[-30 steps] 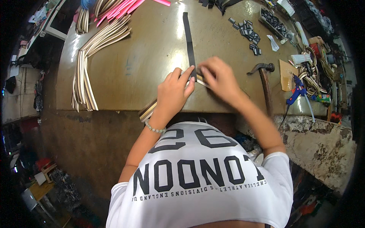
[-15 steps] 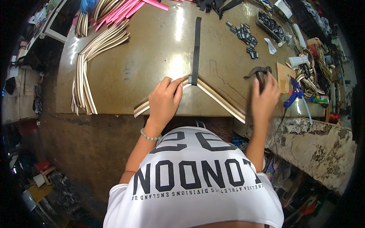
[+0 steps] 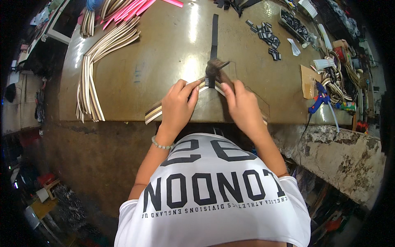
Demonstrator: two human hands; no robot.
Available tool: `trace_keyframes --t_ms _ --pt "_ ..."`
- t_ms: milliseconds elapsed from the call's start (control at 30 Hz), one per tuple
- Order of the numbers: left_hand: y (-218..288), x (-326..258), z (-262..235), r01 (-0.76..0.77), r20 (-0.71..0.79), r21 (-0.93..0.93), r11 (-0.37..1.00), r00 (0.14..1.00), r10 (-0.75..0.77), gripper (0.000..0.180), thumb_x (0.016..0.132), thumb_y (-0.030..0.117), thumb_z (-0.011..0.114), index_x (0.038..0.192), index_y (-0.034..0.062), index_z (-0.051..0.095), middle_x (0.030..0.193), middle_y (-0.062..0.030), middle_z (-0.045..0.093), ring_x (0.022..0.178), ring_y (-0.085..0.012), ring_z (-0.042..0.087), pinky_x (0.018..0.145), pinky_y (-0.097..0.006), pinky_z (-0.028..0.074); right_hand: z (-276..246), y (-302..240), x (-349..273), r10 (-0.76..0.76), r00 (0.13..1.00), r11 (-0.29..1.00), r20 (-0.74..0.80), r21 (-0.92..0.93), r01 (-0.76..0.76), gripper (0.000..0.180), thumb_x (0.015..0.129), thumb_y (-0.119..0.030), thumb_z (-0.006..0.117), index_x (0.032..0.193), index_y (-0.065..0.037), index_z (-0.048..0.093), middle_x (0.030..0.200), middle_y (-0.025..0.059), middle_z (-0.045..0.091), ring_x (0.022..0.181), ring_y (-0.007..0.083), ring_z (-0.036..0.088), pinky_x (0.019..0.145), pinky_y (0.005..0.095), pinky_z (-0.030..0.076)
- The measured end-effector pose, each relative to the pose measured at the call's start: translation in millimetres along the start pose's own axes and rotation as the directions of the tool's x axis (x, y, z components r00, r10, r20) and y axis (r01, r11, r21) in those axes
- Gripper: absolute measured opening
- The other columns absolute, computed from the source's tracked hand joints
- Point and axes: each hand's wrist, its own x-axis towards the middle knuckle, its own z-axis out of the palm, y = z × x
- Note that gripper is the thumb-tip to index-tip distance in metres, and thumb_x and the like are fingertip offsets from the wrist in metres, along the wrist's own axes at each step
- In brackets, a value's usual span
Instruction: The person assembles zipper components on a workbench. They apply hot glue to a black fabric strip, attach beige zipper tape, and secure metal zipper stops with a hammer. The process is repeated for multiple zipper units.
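Observation:
A striped brown, tan and white webbing strap (image 3: 154, 113) lies bent across the table's near edge. A narrow black strap (image 3: 214, 35) runs away from its bend. My left hand (image 3: 179, 100) is closed on the webbing just left of the join, pressing it against the table. In my right hand (image 3: 243, 106) is a hammer (image 3: 215, 69), gripped by its handle, with its blurred head over the black strap near the join. Whether the head touches the strap I cannot tell. My right hand covers part of the webbing's right arm.
Bundles of striped straps (image 3: 88, 82) hang toward the left edge, with pink strips (image 3: 131, 11) behind. Small black buckles (image 3: 269, 38) and a full tray (image 3: 293, 26) are at back right. A blue glue gun (image 3: 319, 99) with a cord lies beside cardboard (image 3: 309, 82) at right.
My right hand has brought the hammer leftward from the right side of the table to above the strap join. My left hand has stayed on the webbing.

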Motion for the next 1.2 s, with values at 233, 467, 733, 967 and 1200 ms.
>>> trace_keyframes --t_ms 233,467,733,967,1200 --pt "2 4 -2 -0.018 -0.003 -0.009 1.000 1.000 0.018 0.022 0.087 0.015 0.069 0.107 0.0049 0.070 0.080 -0.0115 0.057 0.071 -0.0274 0.058 0.065 -0.038 0.047 -4 -3 -20 0.148 0.961 0.989 0.232 -0.017 -0.148 0.032 0.098 -0.027 0.058 0.094 0.004 0.052 0.075 0.0307 0.063 0.075 0.0494 0.063 0.061 0.0542 0.050" --pt "2 4 -9 -0.109 0.163 0.081 0.991 0.982 0.095 0.026 0.085 0.018 0.070 0.105 0.0017 0.066 0.089 -0.0130 0.056 0.077 -0.0304 0.059 0.067 -0.039 0.049 -41 76 -18 0.069 0.948 0.977 -0.310 -0.170 -0.127 0.042 0.098 -0.038 0.055 0.111 0.001 0.064 0.104 0.0259 0.066 0.096 0.0440 0.063 0.081 0.0484 0.050" --pt "13 30 -25 -0.358 0.172 -0.027 0.933 0.918 0.357 0.017 0.091 0.016 0.066 0.094 -0.0012 0.064 0.078 -0.0079 0.059 0.068 -0.0227 0.058 0.063 -0.034 0.048 -70 109 25 -0.110 0.921 0.979 -0.372 -0.200 0.036 0.036 0.098 -0.029 0.056 0.119 -0.001 0.063 0.112 0.0187 0.065 0.104 0.0343 0.060 0.090 0.0396 0.047" --pt "44 28 -10 0.463 0.368 -0.868 0.179 0.842 -0.394 0.031 0.103 0.022 0.052 0.090 -0.0031 0.065 0.079 -0.0019 0.063 0.067 -0.0069 0.056 0.062 -0.022 0.044 3 5 69 -0.157 0.926 0.328 0.344 0.902 -0.280 0.035 0.099 -0.032 0.060 0.112 0.000 0.066 0.099 0.0016 0.065 0.086 0.0072 0.057 0.077 0.0224 0.046" --pt "47 19 -17 0.393 0.399 -0.743 0.541 0.910 -0.112 0.028 0.098 0.020 0.060 0.117 0.0004 0.068 0.083 -0.0043 0.058 0.064 -0.0066 0.055 0.060 -0.023 0.044 8 42 100 -0.064 0.889 0.807 0.453 0.547 -0.221 0.025 0.092 -0.025 0.068 0.087 0.000 0.069 0.078 -0.0019 0.064 0.069 0.0036 0.052 0.062 0.0203 0.041"
